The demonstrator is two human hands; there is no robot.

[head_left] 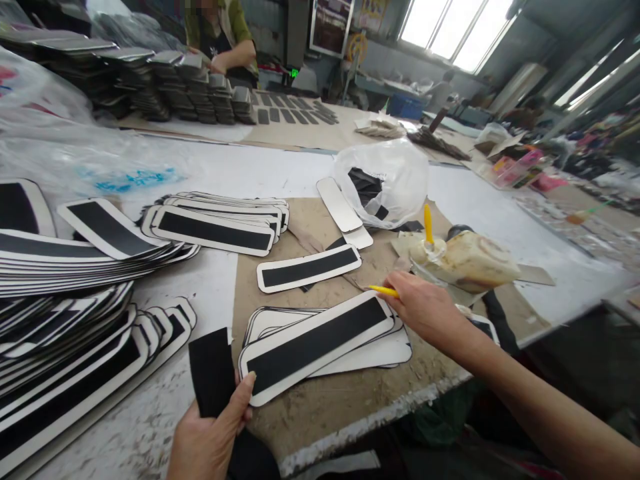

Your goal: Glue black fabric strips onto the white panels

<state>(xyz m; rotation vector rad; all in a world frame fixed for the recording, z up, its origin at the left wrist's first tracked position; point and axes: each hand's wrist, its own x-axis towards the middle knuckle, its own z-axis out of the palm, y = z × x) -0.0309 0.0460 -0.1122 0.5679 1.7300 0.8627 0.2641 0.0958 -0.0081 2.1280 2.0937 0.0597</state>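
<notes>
My left hand point(213, 427) is closed on a black strip point(213, 367), its thumb at the lower left end of a white-bordered black panel point(315, 343). That panel lies tilted on a small pile of similar white pieces point(360, 357). In my right hand point(413, 300) is a yellow tool point(384, 291), held near the panel's upper right end; the rest of the tool is hidden by the fingers. Just above the pile lies a shorter white-bordered panel point(309, 268) on the brown board point(320, 427).
Stacks of bordered panels point(75, 267) fill the left side. A plastic bag point(400, 180) with black pieces stands behind the board. A stained container point(475, 260) with an upright yellow handle point(428, 223) is at the right. Another person point(233, 50) is at the far table.
</notes>
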